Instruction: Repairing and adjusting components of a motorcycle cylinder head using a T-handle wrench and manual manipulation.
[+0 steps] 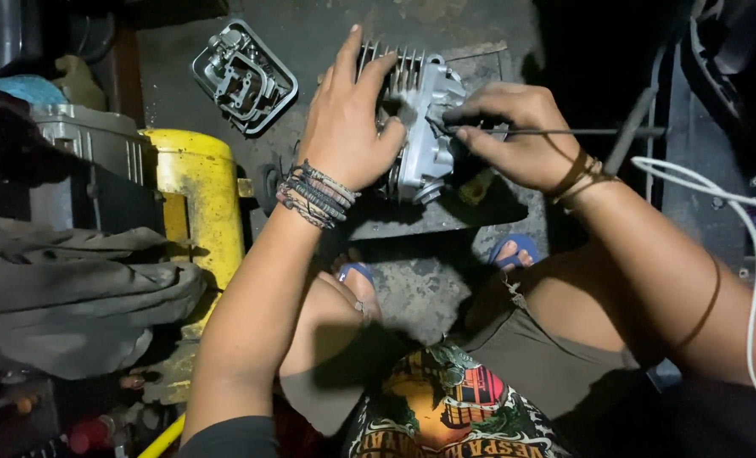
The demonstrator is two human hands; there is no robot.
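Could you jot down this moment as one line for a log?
left hand steadies finned engine cylinder head | right hand holds thin tool against it | yellow tank left

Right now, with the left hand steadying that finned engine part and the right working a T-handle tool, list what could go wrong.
1. The tool might slip toward the left hand gripping the engine part.
2. The part sits on a slab above sandalled toes; it could tip onto them.
3. The white cable crosses the right arm and may snag.
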